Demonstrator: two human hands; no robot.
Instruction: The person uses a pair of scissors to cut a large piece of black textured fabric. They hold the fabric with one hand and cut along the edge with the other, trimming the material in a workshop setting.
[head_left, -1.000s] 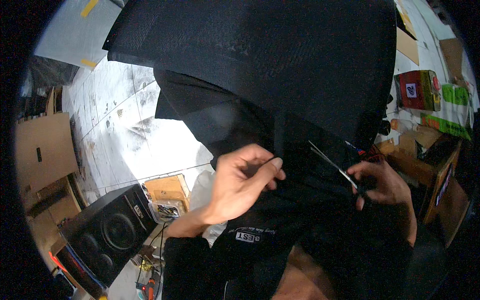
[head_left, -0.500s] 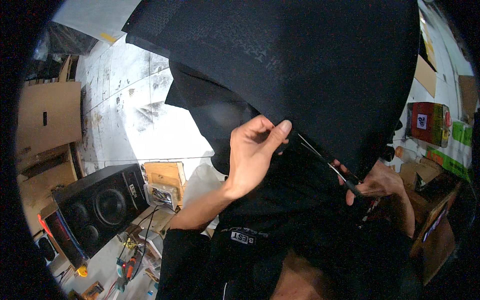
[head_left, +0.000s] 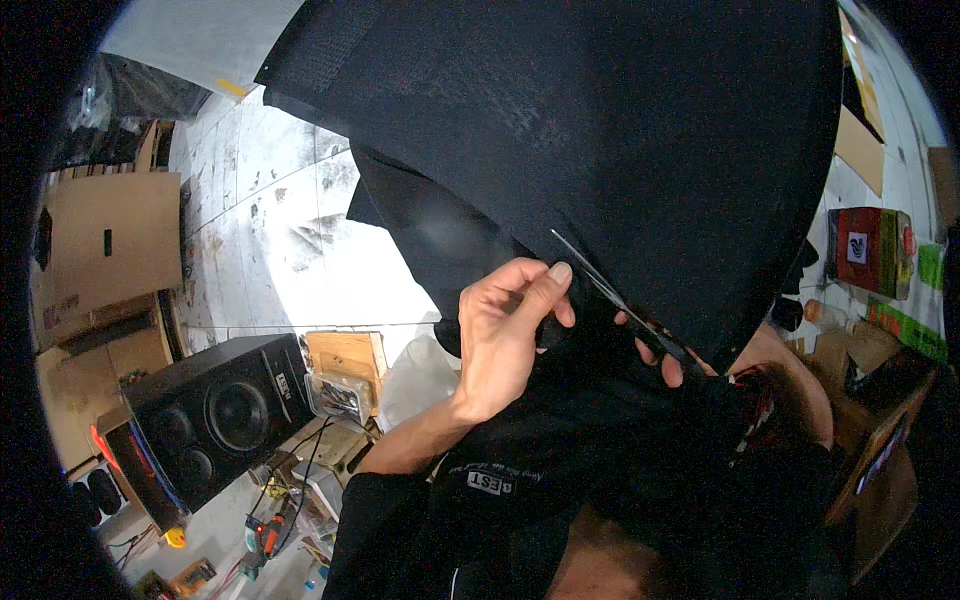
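Note:
A large sheet of black fabric (head_left: 640, 130) spreads across the upper middle, with its near edge between my hands. At that edge my left hand (head_left: 505, 330) is closed in a pinch, thumb over bent fingers, gripping the fabric. My right hand (head_left: 672, 374) holds a pair of scissors (head_left: 608, 288) by the handles; part of this hand is hidden behind the cloth and in shadow. The blades point up and left along the fabric, their tips just above my left thumb. Dark folds below the edge merge with my black shirt.
On the left stand a black loudspeaker (head_left: 235, 410), a small clear plastic box (head_left: 338, 398) and a cardboard box (head_left: 110, 245). Tools and cables clutter the lower left. A red box (head_left: 868, 252) rests at the right, above a brown carton (head_left: 885, 480). White floor tiles (head_left: 250, 220) show beyond.
The scissors have moved up and left, their blades now lying over the fabric beside my left thumb. My right hand has shifted left with them. My left hand still pinches the cloth.

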